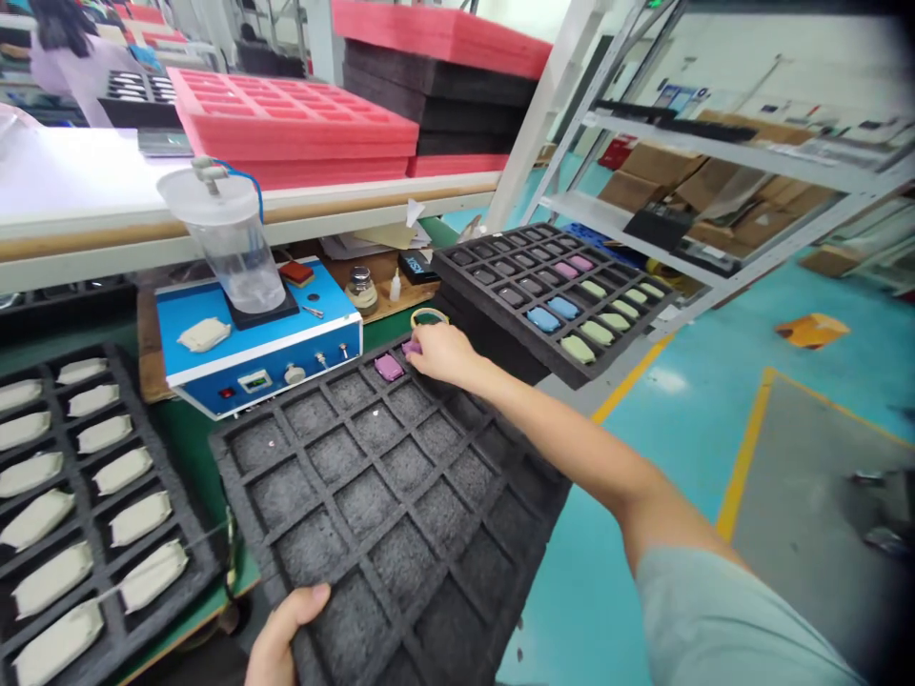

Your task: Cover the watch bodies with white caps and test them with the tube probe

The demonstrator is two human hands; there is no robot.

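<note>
A black foam tray [368, 505] with square compartments slants across the front of my view; bare foam shows in most of them. My left hand [286, 636] grips its near left edge, thumb on top. At the tray's far end, my right hand [447, 354] pinches a small purple piece [411, 349], partly covered by the fingers. Beside it, another purple piece [390, 367] lies in a compartment. Behind my right hand, a second black tray [486, 303] holds green pieces [597, 332], blue pieces [543, 318], purple pieces [566, 270] and dark ones.
Whitish wrapped pieces [139, 517] fill a tray on the left. A blue control box [264, 372] carries a clear canister [239, 252]. Pink foam trays [293, 124] are stacked on the bench above. A metal shelf [715, 143] stands right; a person [68, 57] is at back left.
</note>
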